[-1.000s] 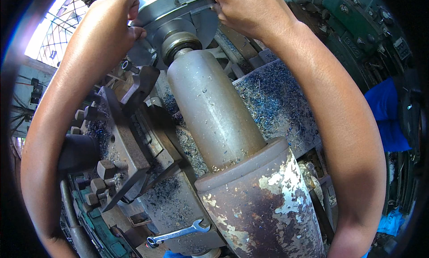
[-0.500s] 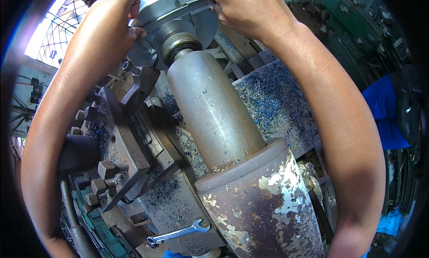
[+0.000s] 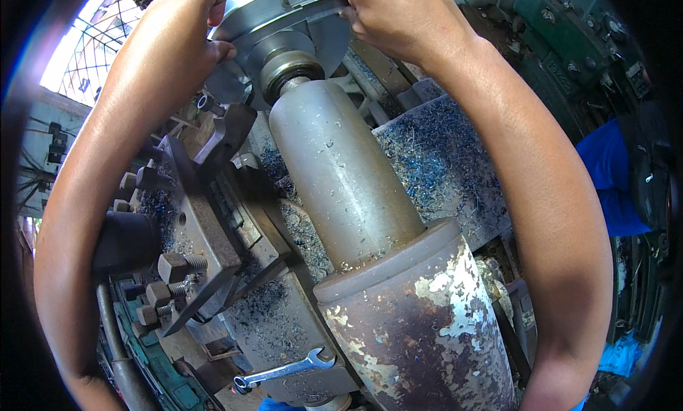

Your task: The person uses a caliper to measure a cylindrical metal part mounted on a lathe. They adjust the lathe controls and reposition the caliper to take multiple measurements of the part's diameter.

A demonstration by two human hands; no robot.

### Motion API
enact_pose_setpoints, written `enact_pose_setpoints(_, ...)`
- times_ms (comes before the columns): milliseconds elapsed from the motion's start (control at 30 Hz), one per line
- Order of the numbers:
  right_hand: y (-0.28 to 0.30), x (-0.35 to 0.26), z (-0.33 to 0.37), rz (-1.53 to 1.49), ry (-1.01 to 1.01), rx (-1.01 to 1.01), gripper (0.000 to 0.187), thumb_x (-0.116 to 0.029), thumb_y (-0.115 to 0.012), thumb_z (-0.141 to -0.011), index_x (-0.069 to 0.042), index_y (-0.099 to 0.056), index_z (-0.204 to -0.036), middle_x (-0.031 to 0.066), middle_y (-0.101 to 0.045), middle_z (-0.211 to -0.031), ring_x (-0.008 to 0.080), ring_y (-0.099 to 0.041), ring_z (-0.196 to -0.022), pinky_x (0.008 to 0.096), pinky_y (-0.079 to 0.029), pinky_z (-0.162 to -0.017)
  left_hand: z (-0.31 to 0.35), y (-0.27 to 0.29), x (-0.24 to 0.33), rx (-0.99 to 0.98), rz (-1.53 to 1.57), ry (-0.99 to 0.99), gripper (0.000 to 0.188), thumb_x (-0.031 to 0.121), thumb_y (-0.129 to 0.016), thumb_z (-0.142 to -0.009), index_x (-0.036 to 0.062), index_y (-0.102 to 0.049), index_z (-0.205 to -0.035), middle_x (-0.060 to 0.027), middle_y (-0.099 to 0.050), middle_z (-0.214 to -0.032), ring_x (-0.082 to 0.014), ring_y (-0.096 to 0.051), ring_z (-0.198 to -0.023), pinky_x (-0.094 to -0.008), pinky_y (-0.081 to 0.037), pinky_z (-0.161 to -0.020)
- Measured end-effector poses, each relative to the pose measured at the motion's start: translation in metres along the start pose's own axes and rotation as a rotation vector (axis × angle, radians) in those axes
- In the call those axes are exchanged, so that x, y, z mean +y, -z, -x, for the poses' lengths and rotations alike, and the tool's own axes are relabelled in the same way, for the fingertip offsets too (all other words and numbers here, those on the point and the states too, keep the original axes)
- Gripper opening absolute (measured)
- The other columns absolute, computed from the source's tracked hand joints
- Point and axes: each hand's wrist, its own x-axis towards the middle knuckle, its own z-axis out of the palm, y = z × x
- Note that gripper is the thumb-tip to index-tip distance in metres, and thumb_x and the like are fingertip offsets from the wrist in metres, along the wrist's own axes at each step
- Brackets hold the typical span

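Observation:
Both my arms reach round a large lathe workpiece to the round metal disc [image 3: 324, 44] at its far end. My right hand [image 3: 380, 12] is closed on the right end of a flat metal bar [image 3: 306, 14] lying across the disc's face. At the disc's left edge is my left hand [image 3: 192, 19], its fingers curled and its thumb bent inward; what it grips is hidden. Nearer me, a ringed metal collar [image 3: 290, 73] meets the smooth grey cylinder [image 3: 341, 162]. That cylinder runs into a thicker, rusty section [image 3: 413, 325] with flaking white paint.
Left of the cylinder stands a tool post [image 3: 203, 219] with several square-headed bolts [image 3: 174, 267]. A combination wrench [image 3: 284, 370] lies on the carriage below. Blue metal chips [image 3: 441, 155] cover the plate at right. Green machinery [image 3: 562, 34] stands at the far right.
The view has shifted very slightly, so the disc and cylinder appear a little further right. Both hands keep their places and their grip looks the same.

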Motion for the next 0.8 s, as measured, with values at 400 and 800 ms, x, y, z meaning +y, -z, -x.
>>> enact_pose_setpoints(400, 0.030, 0.010, -0.021, 0.037, 0.063, 0.001, 0.011, -0.012, -0.063, -0.085, -0.002, -0.062, -0.091, 0.0196, -0.065, -0.081, 0.0383, -0.066, -0.079, 0.0455, -0.054, -0.072, 0.002, 0.023, -0.018, 0.262, 0.061, -0.182, 0.033, 0.009, -0.080, -0.079, 0.0044, -0.053, -0.099, -0.0165, -0.065, -0.072, -0.0284, -0.067, -0.069, -0.0387, -0.050, -0.064)
enact_pose_setpoints(800, 0.200, -0.085, -0.075, -0.202, -0.216, -0.291, 0.021, -0.006, -0.074, -0.073, 0.001, -0.067, -0.091, 0.0200, -0.066, -0.077, 0.0328, -0.067, -0.069, 0.0376, -0.052, -0.066, 0.072, 0.111, -0.047, 0.135, 1.175, -0.118, 0.018, 0.005, -0.074, -0.081, -0.0001, -0.068, -0.098, -0.0045, -0.070, -0.079, -0.0086, -0.063, -0.071, -0.0238, -0.050, -0.067)
